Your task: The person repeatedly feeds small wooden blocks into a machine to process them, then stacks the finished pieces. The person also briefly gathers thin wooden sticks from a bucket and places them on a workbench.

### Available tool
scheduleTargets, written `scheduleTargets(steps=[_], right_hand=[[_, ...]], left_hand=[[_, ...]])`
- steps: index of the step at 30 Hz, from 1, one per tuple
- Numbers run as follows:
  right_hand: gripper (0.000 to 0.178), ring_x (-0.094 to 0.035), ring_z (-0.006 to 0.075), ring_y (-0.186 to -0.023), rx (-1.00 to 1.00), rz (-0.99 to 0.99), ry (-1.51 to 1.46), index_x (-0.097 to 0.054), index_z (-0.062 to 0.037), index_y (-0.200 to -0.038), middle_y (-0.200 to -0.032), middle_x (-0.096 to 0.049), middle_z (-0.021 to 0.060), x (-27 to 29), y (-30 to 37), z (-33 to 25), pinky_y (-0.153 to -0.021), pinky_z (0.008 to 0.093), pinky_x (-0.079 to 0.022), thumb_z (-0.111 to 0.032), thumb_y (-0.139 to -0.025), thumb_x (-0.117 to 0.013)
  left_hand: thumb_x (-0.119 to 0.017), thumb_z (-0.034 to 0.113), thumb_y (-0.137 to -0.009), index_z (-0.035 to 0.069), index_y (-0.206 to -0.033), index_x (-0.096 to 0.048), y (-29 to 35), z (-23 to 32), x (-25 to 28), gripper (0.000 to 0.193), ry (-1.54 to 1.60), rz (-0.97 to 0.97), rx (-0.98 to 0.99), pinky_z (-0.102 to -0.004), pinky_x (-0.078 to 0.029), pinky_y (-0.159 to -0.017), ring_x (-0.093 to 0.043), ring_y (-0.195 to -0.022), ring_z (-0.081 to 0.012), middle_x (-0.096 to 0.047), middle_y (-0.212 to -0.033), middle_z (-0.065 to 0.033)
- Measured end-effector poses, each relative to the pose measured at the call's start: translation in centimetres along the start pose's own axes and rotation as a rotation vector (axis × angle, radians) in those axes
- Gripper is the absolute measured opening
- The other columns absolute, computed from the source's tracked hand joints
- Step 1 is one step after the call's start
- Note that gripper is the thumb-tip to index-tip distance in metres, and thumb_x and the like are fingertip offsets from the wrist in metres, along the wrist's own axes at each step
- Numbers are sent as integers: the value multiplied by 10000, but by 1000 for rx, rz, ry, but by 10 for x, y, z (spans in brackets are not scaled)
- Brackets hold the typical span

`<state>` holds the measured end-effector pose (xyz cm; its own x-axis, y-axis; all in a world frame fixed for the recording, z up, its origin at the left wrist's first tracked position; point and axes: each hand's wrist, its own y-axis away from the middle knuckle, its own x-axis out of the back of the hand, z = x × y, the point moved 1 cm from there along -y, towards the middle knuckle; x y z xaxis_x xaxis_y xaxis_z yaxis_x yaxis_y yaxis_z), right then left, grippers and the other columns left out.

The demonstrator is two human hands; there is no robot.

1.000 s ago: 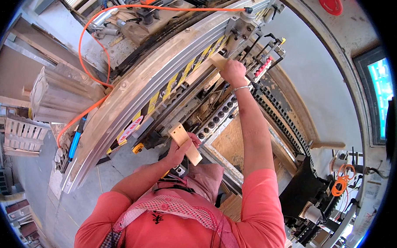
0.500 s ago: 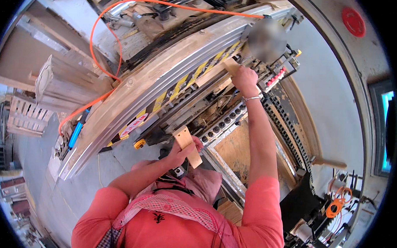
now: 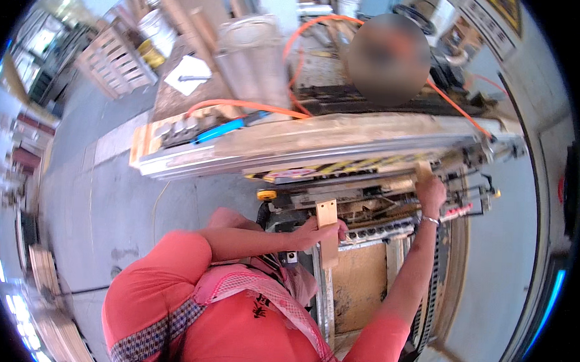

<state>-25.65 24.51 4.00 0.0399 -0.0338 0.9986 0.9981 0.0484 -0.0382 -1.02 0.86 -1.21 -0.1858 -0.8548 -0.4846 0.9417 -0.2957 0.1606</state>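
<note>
My left hand (image 3: 312, 234) is closed around a short flat wooden board (image 3: 327, 222) with two small holes near its far end. The board stands out in front of my body, above the near left end of a woodworking machine. Farther right, my right hand (image 3: 431, 192) grips a second piece of wood (image 3: 423, 169), whose pale end shows past the fingers; the rest is hidden by the hand. That hand is over the machine bed, close to the black and yellow striped strip (image 3: 361, 167). Below it runs a row of round black fittings (image 3: 384, 230).
A long metal and wood beam (image 3: 291, 146) spans the machine's far side, with an orange hose (image 3: 254, 106) and a blue tool (image 3: 220, 131) on it. A yellow knob (image 3: 266, 195) sticks out at the machine's left. A slatted wooden crate (image 3: 117, 61) stands on the floor at far left.
The view has swung to the left, so the machine appears farther right and more level. Both hands still hold their pieces of wood.
</note>
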Motion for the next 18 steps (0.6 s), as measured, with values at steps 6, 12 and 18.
scheduleTargets(steps=[6,12,18], right_hand=[[369,-631,329,-799,79,31,83,-586,-71,-888,-825,-639,170,-12,-2,7,-692,440,-519,-376,-697,-667],[627,-354,388,-1223,58,175,-96,-403,-18,-1295,-1308,-399,239,15,40,-37,-984,468,-346,-275,-777,-646],[257,-605,163,-761,246,162,-667,-590,31,-1042,-887,-650,121,14,165,-108,-701,290,-479,-128,-841,-606]], left_hand=[[-512,245,-908,47,-1184,-475,69,37,29,341,322,236,112,-352,-467,-819,-584,-945,-202,-599,-997,-110],[-608,145,-830,13,-1173,-459,197,106,100,397,218,711,247,-365,-491,-808,-576,-969,-223,-579,-1021,-112],[-573,248,-869,6,-1123,-530,328,93,302,354,-216,1360,-14,-304,-481,-716,-574,-842,-152,-604,-957,-78]])
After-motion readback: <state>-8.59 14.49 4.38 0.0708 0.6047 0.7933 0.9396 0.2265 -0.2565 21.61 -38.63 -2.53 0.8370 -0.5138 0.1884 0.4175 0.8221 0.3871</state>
